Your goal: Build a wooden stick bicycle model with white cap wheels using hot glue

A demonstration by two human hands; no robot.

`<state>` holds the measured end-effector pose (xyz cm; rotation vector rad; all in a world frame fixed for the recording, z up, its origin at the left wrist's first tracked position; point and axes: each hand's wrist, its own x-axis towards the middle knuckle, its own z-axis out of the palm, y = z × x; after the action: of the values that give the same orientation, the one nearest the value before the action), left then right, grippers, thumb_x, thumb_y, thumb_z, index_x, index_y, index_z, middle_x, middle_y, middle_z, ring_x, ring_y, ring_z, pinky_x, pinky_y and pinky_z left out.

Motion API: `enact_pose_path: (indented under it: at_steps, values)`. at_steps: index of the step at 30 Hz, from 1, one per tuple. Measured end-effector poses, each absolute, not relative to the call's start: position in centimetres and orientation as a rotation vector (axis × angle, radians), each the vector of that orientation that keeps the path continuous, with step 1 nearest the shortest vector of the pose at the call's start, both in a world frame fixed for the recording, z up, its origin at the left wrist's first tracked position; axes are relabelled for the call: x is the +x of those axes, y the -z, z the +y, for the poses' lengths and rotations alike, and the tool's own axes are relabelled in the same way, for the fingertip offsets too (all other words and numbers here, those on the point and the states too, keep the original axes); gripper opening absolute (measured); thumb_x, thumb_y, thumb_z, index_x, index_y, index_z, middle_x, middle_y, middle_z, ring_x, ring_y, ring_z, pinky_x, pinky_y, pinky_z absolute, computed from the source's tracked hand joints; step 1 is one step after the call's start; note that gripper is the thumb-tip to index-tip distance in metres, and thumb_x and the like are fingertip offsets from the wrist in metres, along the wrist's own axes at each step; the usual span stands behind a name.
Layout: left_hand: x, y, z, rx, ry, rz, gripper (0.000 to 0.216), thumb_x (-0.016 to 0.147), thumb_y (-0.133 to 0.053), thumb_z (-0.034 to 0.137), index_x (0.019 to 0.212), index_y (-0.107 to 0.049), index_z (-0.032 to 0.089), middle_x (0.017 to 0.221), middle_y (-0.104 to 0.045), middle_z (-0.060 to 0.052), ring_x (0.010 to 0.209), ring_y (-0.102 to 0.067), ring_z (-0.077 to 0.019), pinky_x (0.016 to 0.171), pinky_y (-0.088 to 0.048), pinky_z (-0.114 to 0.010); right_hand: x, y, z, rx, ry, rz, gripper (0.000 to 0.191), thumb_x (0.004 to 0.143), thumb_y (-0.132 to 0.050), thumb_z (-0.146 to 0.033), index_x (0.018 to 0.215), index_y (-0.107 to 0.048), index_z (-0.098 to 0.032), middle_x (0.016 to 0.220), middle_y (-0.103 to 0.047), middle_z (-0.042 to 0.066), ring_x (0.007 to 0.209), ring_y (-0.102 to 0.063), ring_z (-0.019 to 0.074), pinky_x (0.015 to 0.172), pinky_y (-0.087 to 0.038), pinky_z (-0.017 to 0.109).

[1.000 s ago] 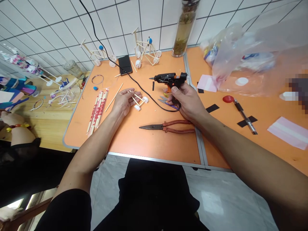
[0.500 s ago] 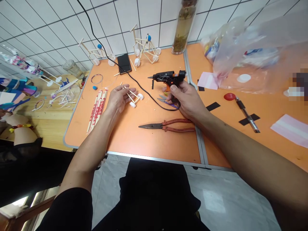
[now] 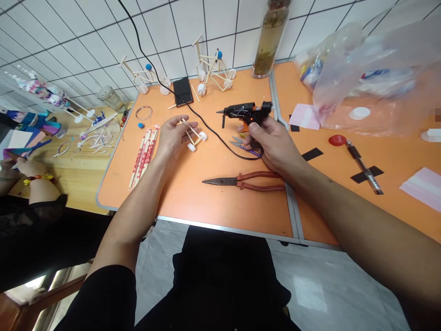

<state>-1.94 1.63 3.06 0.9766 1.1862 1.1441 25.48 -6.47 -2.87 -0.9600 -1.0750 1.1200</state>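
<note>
Stick frame (image 3: 197, 141) shifted slightly left since second ago, farther from glue gun (image 3: 243, 111); gun nearly unmoved. Left hand (image 3: 172, 138) pinches frame's sticks, white wheels outward, above bench (image 3: 182, 195). Right hand (image 3: 270, 140) wrapped round gun handle, nozzle toward frame, gap between. Black cable (image 3: 207, 125) crosses between hands, over phone (image 3: 183, 91). Pliers (image 3: 236, 181) nearer body; wrapped sticks (image 3: 144, 156) beside left forearm; two stick models (image 3: 215, 69) by wall.
</note>
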Motion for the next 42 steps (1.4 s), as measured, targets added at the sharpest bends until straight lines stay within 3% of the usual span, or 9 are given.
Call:
enact_pose_path:
  at_steps: [5,13,19,25,33,42]
  values:
    - [-1.8,-2.8,1.5,1.039,-1.158,1.167,0.019,0.095,-0.087,0.016,0.109,-0.076,0.023,0.103,-0.089,-0.008,0.114,-0.089,-0.0278,0.113,-0.071,-0.047,25.5,2.9,-6.5,-0.972,-1.127,-1.085,0.061,0.087,-0.095,-0.083,0.117,-0.076,-0.033,0.111,-0.077,0.003,0.078,-0.070,0.0148,0.063,-0.066,0.030]
    - [-1.7,-2.4,1.6,1.066,-1.156,1.151,0.034,0.090,-0.093,0.020,0.120,-0.078,0.027,0.101,-0.089,-0.004,0.112,-0.088,-0.0256,0.107,-0.073,-0.042,25.6,2.7,-6.6,-0.974,-1.120,-1.109,0.059,0.090,-0.093,-0.082,0.118,-0.075,-0.033,0.111,-0.077,0.003,0.079,-0.071,0.0164,0.065,-0.067,0.033]
    - [-1.5,-2.4,1.4,1.129,-1.171,1.160,0.023,0.091,-0.092,0.018,0.108,-0.078,0.024,0.101,-0.089,-0.006,0.112,-0.088,-0.0258,0.104,-0.072,-0.040,25.6,2.9,-6.5,-0.985,-1.127,-1.093,0.059,0.089,-0.094,-0.083,0.115,-0.076,-0.033,0.104,-0.076,0.003,0.077,-0.069,0.0172,0.063,-0.066,0.033]
    - [-1.0,-2.5,0.8,1.203,-1.189,1.157,0.016,0.096,-0.087,0.018,0.108,-0.078,0.024,0.102,-0.090,-0.004,0.098,-0.087,-0.0220,0.101,-0.071,-0.038,25.4,2.8,-6.6,-0.981,-1.131,-1.069,0.060,0.087,-0.096,-0.082,0.113,-0.077,-0.032,0.109,-0.080,0.003,0.073,-0.068,0.0149,0.057,-0.064,0.029]
    - [-0.9,-2.3,0.3,1.264,-1.195,1.134,0.017,0.095,-0.091,0.017,0.107,-0.081,0.022,0.105,-0.089,-0.007,0.105,-0.087,-0.0243,0.106,-0.066,-0.039,25.3,2.6,-6.6,-0.970,-1.124,-1.046,0.060,0.085,-0.098,-0.080,0.115,-0.078,-0.031,0.113,-0.083,0.003,0.073,-0.068,0.0142,0.058,-0.063,0.027]
    - [-1.2,0.2,1.2,1.586,-1.176,1.022,0.023,0.093,-0.093,0.029,0.111,-0.080,0.024,0.110,-0.090,-0.007,0.111,-0.088,-0.0254,0.099,-0.070,-0.039,25.3,2.5,-6.6,-0.942,-1.148,-1.043,0.061,0.084,-0.100,-0.078,0.113,-0.076,-0.030,0.108,-0.079,0.001,0.073,-0.067,0.0117,0.062,-0.064,0.025]
